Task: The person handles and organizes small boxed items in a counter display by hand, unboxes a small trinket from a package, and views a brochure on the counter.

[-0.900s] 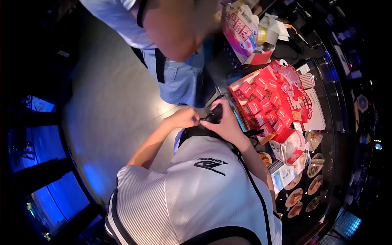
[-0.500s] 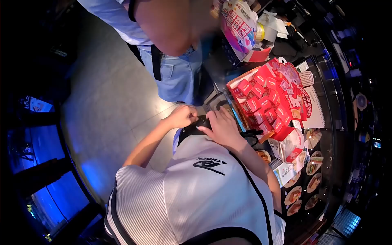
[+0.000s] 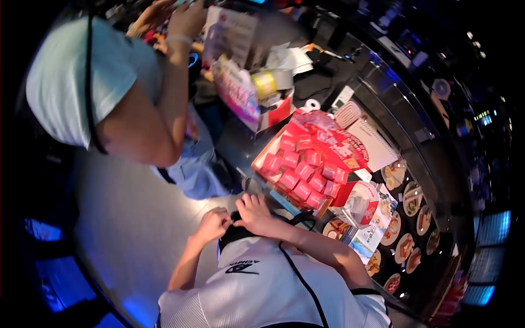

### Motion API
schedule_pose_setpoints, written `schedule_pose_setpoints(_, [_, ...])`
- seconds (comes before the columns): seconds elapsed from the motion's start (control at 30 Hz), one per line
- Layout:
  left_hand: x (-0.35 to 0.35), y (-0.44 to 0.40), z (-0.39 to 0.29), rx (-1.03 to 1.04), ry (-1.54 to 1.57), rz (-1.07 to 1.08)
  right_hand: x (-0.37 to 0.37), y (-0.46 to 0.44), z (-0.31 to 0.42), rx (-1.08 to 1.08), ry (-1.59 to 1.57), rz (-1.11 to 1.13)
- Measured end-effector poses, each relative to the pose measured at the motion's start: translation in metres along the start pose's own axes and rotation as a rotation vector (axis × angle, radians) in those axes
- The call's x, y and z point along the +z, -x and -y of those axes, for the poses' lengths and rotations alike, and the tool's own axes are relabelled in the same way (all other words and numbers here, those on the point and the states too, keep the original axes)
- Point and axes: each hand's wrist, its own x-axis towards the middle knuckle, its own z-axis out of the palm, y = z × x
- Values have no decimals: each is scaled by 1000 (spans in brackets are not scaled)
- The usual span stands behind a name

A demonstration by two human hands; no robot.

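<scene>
My left hand (image 3: 215,223) is closed at the left edge of a black item (image 3: 236,233) at my waist, its fingers curled inward; what they pinch is too small to make out. Beside it, my right hand (image 3: 254,215) lies over the same dark item with its fingers slightly apart, hiding part of it. The hands are close together at the front of my white shirt (image 3: 257,284). A black cord runs down the shirt from near my right forearm.
Right of my hands, a counter holds a display of red boxes (image 3: 302,172), a spiral notebook (image 3: 374,145), a clear-and-red container (image 3: 358,203) and food pictures (image 3: 404,248). Another person (image 3: 131,93) stands ahead at the left, beside a colourful bag (image 3: 236,93) and a yellow-banded roll (image 3: 263,85).
The view has swung, so the counter and my hands sit lower and further left. The other person's raised forearms and hands now show. My right hand has moved from around the black item to over it.
</scene>
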Motion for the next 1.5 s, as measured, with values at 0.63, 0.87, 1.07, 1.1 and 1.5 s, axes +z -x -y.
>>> schedule_pose_setpoints(0.63, [-11, -256, -71, 331, -275, 94, -146, 101, -106, 359, -674, -689])
schedule_pose_setpoints(0.87, [-9, -269, -83, 160, -332, 206, -135, 110, -113, 478, -758, -686])
schedule_pose_setpoints(1.07, [-48, -232, -136, 300, -251, -154, -139, 85, -104, 386, -625, -713])
schedule_pose_setpoints(1.1, [-53, -225, -146, 339, -226, -208, -140, 72, -96, 396, -668, -747])
schedule_pose_setpoints(1.5, [-43, -189, -157, 515, 203, -20, -177, 45, -116, 124, -993, -253])
